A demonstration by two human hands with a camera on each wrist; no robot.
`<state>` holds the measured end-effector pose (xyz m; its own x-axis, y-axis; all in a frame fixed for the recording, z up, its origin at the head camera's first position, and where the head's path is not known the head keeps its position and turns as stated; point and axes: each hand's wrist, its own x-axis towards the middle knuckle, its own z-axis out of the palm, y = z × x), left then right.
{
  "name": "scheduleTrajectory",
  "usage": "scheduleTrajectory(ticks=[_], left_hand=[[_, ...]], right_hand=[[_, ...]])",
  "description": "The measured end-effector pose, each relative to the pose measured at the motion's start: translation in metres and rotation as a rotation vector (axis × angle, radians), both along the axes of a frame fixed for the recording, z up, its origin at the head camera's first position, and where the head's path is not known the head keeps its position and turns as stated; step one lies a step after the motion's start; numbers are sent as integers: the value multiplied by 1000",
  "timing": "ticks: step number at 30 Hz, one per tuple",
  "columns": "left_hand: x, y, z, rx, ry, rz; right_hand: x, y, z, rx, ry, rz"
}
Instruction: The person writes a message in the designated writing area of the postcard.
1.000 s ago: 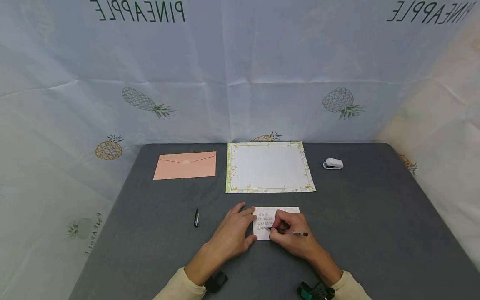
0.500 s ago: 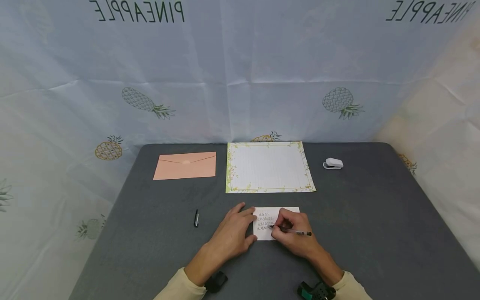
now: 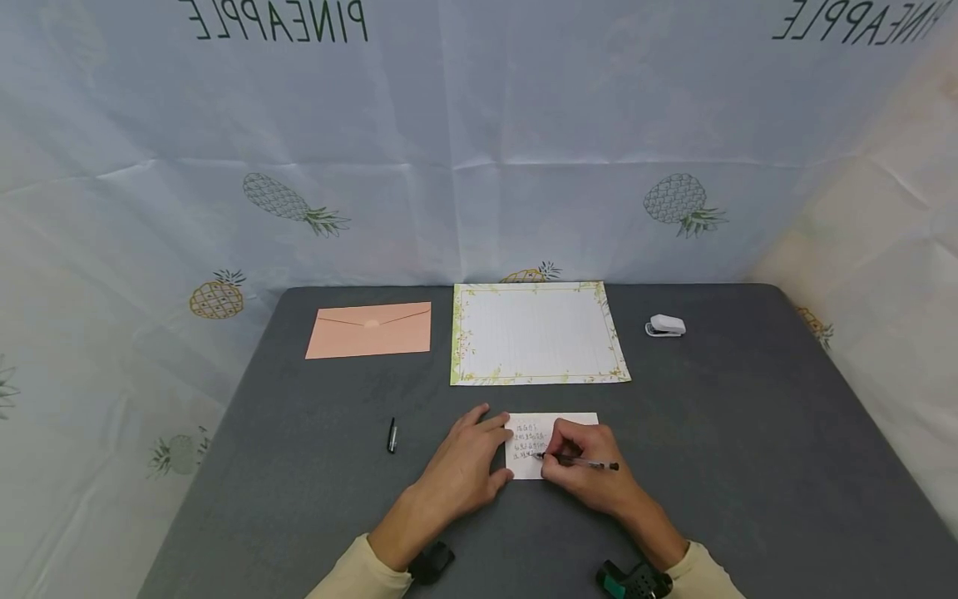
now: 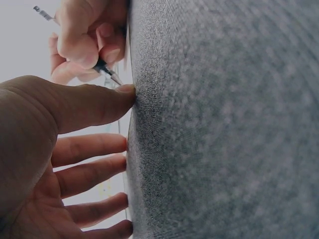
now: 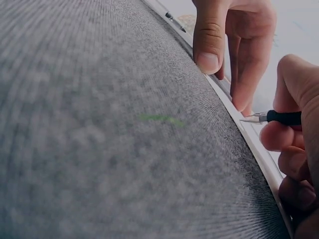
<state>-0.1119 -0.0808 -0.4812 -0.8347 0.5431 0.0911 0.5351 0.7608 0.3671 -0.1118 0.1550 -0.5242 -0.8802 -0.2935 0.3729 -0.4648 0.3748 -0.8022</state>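
A small white card (image 3: 525, 470) with several rows of handwriting lies on the grey table in front of the person. My right hand (image 3: 587, 462) pinches a black-gripped pen (image 3: 591, 463), its tip at the lowest row of writing. In the right wrist view the pen's metal tip (image 5: 256, 118) points at the card. My left hand (image 3: 464, 462) rests with fingers spread, thumb and fingertips on the card's left edge. The left wrist view shows the left thumb (image 4: 94, 104) pressed down close to the pen tip. My right hand covers the card's right part.
A black pen cap (image 3: 392, 436) lies left of the left hand. Farther back are a peach envelope (image 3: 368, 337), a lined sheet with a floral border (image 3: 539, 337) and a white stapler (image 3: 665, 326). A pineapple-print cloth (image 3: 479, 125) hangs behind the table (image 3: 748, 441).
My right hand and the pen make small shifts over the lowest row, first slightly right, then slightly back left. The left hand and card stay in place.
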Motion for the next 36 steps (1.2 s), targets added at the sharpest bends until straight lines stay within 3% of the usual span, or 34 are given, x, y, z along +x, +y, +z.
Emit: scheduleTrajectory(ticks=[3,4,13,18,27,36], left_hand=[[0,0,0,-10,-7,4],[1,1,5,-19,-26,13],[1,2,4,-46,-64,29],[1,2,4,-44,-62,27],[1,2,3,-44,-66,27],[1,3,4,-40,-68,30]], right_hand=[[0,0,-1,-2,7,9],[0,0,-2,0,10,9],[-2,2,-5,-17,29,-12],[-2,4,-4,-8,25,-45],[-3,5,-2,19,-19,-10],[-2,5,-3,1,8,-12]])
